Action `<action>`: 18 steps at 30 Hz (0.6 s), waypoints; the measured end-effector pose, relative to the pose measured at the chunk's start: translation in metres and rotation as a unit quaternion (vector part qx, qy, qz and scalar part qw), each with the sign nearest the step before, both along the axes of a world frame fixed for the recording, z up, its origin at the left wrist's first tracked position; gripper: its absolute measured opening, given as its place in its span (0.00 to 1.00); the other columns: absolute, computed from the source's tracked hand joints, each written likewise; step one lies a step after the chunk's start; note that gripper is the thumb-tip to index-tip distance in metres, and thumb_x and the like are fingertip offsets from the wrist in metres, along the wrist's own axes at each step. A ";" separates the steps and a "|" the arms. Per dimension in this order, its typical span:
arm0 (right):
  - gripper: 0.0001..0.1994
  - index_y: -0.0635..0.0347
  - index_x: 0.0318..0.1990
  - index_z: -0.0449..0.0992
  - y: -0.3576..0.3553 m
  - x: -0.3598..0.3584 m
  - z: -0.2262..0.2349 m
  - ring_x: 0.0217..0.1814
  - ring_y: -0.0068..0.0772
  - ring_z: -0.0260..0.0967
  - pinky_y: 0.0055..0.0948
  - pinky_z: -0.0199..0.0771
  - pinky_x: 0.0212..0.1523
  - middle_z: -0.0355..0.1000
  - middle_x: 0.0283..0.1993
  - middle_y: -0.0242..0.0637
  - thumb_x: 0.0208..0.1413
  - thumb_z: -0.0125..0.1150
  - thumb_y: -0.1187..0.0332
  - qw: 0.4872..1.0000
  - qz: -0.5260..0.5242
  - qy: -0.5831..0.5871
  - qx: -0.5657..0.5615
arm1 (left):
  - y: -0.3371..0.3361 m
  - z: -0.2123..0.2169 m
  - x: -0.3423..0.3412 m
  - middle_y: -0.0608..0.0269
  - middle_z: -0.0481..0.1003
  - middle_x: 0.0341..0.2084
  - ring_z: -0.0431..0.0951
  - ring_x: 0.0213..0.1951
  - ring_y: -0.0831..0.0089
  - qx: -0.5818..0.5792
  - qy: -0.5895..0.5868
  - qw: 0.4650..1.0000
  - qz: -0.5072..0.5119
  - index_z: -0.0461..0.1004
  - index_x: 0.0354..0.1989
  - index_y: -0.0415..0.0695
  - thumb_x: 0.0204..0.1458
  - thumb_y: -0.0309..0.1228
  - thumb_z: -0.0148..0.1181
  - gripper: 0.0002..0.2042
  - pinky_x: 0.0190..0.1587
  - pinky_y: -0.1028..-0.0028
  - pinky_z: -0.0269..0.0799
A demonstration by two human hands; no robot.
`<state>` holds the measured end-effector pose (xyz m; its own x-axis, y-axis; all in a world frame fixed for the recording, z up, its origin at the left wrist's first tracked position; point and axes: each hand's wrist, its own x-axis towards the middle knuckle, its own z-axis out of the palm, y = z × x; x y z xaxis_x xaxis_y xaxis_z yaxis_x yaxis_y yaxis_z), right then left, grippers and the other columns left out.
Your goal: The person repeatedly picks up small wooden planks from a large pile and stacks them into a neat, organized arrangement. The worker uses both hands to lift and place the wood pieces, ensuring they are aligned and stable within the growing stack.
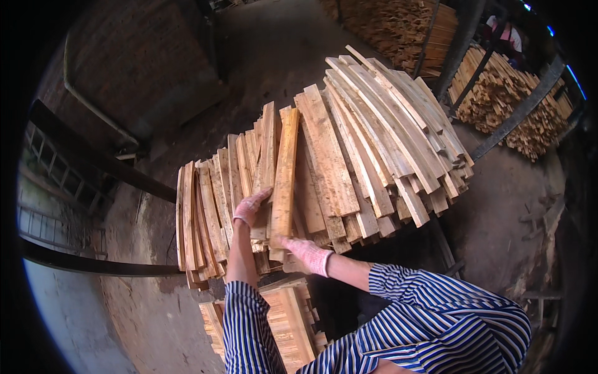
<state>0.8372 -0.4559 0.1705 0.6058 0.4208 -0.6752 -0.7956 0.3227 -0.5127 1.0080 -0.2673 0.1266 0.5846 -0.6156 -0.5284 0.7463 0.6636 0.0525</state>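
A yellowish wooden plank (285, 174) stands out from the stack of sawn planks (386, 156) and runs away from me. My right hand (305, 254), in a pinkish knit glove, is closed on its near end, slightly blurred. Against the left side of this plank is my left hand (252, 207), gloved alike, with its fingers together and bent at the plank's edge; their tips are partly hidden. Paler planks lie close together on both sides, spread like a fan.
Below the stack, near my body, sits a second pile of boards (293, 318). Dark metal bars (99, 268) reach in from the left. At the far right are more wood piles (511, 100), a slanted post (520, 109) and a person (506, 37). A brick wall (137, 68) stands far left.
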 end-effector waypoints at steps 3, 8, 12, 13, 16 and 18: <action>0.45 0.65 0.73 0.48 0.003 0.039 -0.002 0.76 0.53 0.50 0.47 0.57 0.72 0.50 0.74 0.61 0.59 0.64 0.49 0.950 -0.072 -0.240 -0.188 | 0.008 0.003 0.000 0.61 0.80 0.50 0.78 0.52 0.71 0.325 -0.145 0.930 -0.091 0.79 0.54 0.43 0.58 0.38 0.65 0.18 0.54 0.71 0.76; 0.45 0.60 0.76 0.35 -0.039 0.118 -0.041 0.79 0.49 0.45 0.47 0.41 0.78 0.46 0.77 0.54 0.62 0.61 0.60 0.985 -0.138 -0.101 -0.018 | -0.027 -0.007 0.016 0.63 0.75 0.58 0.71 0.61 0.75 0.494 -0.403 0.752 -0.169 0.70 0.63 0.42 0.59 0.28 0.58 0.22 0.66 0.76 0.63; 0.28 0.59 0.71 0.60 -0.017 0.093 -0.015 0.80 0.43 0.43 0.50 0.41 0.78 0.50 0.77 0.49 0.67 0.55 0.59 0.993 -0.048 -0.103 -0.027 | 0.001 -0.010 -0.022 0.62 0.76 0.57 0.74 0.58 0.75 0.542 -0.461 0.691 -0.128 0.70 0.63 0.41 0.64 0.31 0.55 0.20 0.60 0.77 0.68; 0.26 0.60 0.68 0.63 -0.015 0.079 -0.006 0.80 0.42 0.43 0.48 0.41 0.78 0.51 0.77 0.48 0.67 0.55 0.59 0.994 -0.035 -0.103 -0.029 | 0.007 -0.004 -0.041 0.62 0.77 0.56 0.77 0.54 0.75 0.572 -0.449 0.667 -0.163 0.72 0.62 0.47 0.64 0.35 0.54 0.19 0.54 0.76 0.72; 0.25 0.60 0.65 0.69 -0.046 0.024 0.000 0.79 0.38 0.46 0.42 0.42 0.78 0.55 0.75 0.43 0.66 0.57 0.57 0.994 -0.025 -0.096 -0.044 | -0.029 0.071 -0.106 0.62 0.78 0.54 0.83 0.45 0.77 0.599 -0.320 0.667 -0.306 0.75 0.61 0.54 0.62 0.46 0.56 0.21 0.43 0.74 0.80; 0.28 0.59 0.66 0.67 -0.070 -0.014 -0.006 0.76 0.35 0.50 0.39 0.44 0.78 0.61 0.71 0.41 0.64 0.59 0.54 0.997 -0.033 -0.061 0.039 | -0.029 0.108 -0.150 0.59 0.77 0.56 0.81 0.49 0.76 0.581 -0.327 0.655 -0.354 0.72 0.62 0.45 0.58 0.52 0.59 0.29 0.49 0.74 0.79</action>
<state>0.8228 -0.5264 0.1648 0.7098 0.4260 -0.5610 -0.7043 0.4148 -0.5761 0.8580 -0.2959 0.2345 0.7054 -0.2582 -0.6601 0.4111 -0.6097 0.6777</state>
